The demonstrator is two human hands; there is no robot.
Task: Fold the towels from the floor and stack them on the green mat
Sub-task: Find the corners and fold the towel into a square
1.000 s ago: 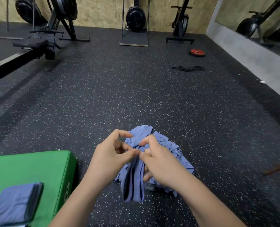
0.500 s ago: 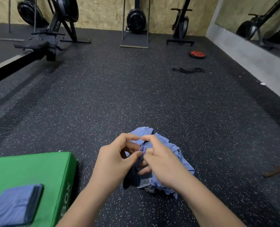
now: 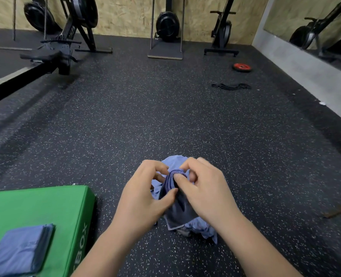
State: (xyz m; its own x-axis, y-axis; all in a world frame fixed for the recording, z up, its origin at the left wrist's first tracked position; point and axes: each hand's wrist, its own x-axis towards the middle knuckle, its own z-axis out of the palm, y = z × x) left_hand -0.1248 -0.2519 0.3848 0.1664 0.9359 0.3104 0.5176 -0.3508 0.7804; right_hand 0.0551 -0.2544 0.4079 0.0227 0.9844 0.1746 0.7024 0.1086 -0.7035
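Note:
I hold a blue-grey towel [image 3: 176, 204] between both hands, just above a crumpled pile of light blue towels [image 3: 200, 229] on the black speckled floor. My left hand [image 3: 143, 194] pinches the towel's left side with thumb and fingers. My right hand [image 3: 203, 188] pinches its bunched top edge from the right. The held towel hangs down and hides much of the pile. At the lower left lies the green mat [image 3: 45, 204], and a folded blue-grey towel stack [image 3: 20, 250] sits on its near corner.
A rowing machine [image 3: 51, 54] stretches across the far left floor. Fitness machines stand along the back wall. A red weight plate [image 3: 242, 67] and a black band [image 3: 231, 86] lie at the far right. A mirror wall runs along the right.
The towel has been gathered up: it hung long below my hands a second ago and is now bunched shorter, with both hands a little higher and re-gripping its top edge.

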